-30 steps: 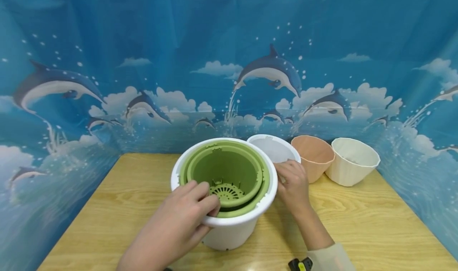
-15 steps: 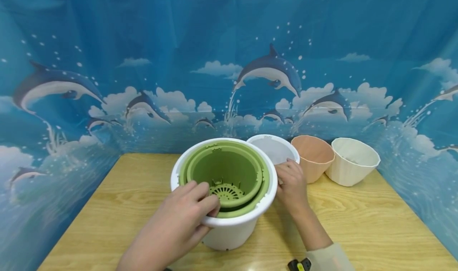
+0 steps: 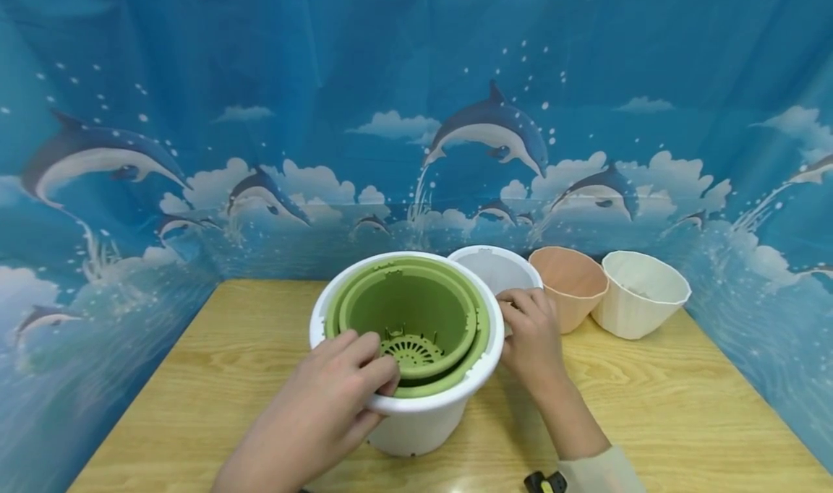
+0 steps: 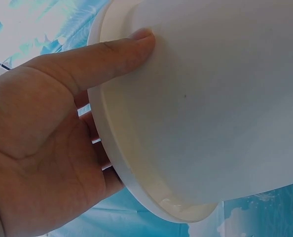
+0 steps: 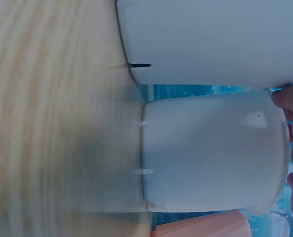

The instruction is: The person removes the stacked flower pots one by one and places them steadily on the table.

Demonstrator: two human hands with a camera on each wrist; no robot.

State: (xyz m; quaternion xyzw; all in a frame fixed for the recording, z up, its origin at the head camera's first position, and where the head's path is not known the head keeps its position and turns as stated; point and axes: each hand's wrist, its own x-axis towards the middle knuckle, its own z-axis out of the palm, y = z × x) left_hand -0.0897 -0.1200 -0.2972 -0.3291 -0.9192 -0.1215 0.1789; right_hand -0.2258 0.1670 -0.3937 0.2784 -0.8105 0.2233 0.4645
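Observation:
A large white flowerpot [image 3: 416,431] stands upright with two green pots nested inside it, the inner green pot [image 3: 403,301] having a slotted base. My left hand [image 3: 332,388] grips its near-left rim, fingers curled over into the pot; in the left wrist view the thumb [image 4: 112,59] presses the outer wall under the rim. Behind and to the right is a smaller white pot [image 3: 491,265]. My right hand [image 3: 532,337] holds this one by its near rim, and in the right wrist view its fingers reach behind the rim of the small white pot [image 5: 210,153].
To the right of the small white pot stand a peach pot [image 3: 573,276] and a cream faceted pot [image 3: 641,298], close together. All are on a wooden table [image 3: 228,377]. A blue dolphin-print curtain [image 3: 364,81] hangs behind and at both sides.
The small white pot has shifted slightly left, toward the large pot, with my right hand at its rim. My right fingers have altered their pose a little. My left hand stays put.

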